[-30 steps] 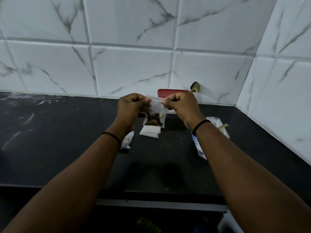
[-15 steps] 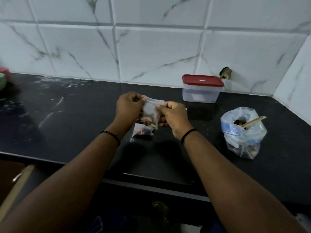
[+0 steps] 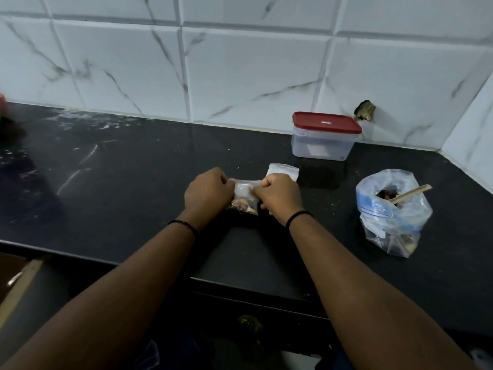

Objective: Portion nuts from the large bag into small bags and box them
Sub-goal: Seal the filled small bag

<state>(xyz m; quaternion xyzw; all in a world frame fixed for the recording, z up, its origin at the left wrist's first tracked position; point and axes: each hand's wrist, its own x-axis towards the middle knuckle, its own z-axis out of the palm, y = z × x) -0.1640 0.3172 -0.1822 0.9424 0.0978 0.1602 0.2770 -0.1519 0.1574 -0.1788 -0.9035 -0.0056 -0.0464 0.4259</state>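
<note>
A small clear bag (image 3: 245, 196) with a few nuts in its bottom sits between my hands, low over the black counter (image 3: 128, 188). My left hand (image 3: 208, 192) pinches its left top edge and my right hand (image 3: 280, 194) pinches the right top edge. An empty small bag (image 3: 283, 170) lies flat just behind my right hand. The large bag of nuts (image 3: 392, 212) stands open at the right with a wooden spoon (image 3: 412, 193) sticking out. A clear box with a red lid (image 3: 326, 136) stands shut by the wall.
White marble tiles cover the wall (image 3: 240, 70) behind and at the right corner. A small brass fitting (image 3: 365, 111) juts from the wall beside the box. A blurred red and green object (image 3: 2, 108) shows at the far left edge.
Both hands have lowered the small bag of nuts from chest height to just above the counter, still pinching its top. The view has tilted down and left, revealing the box and large bag.
</note>
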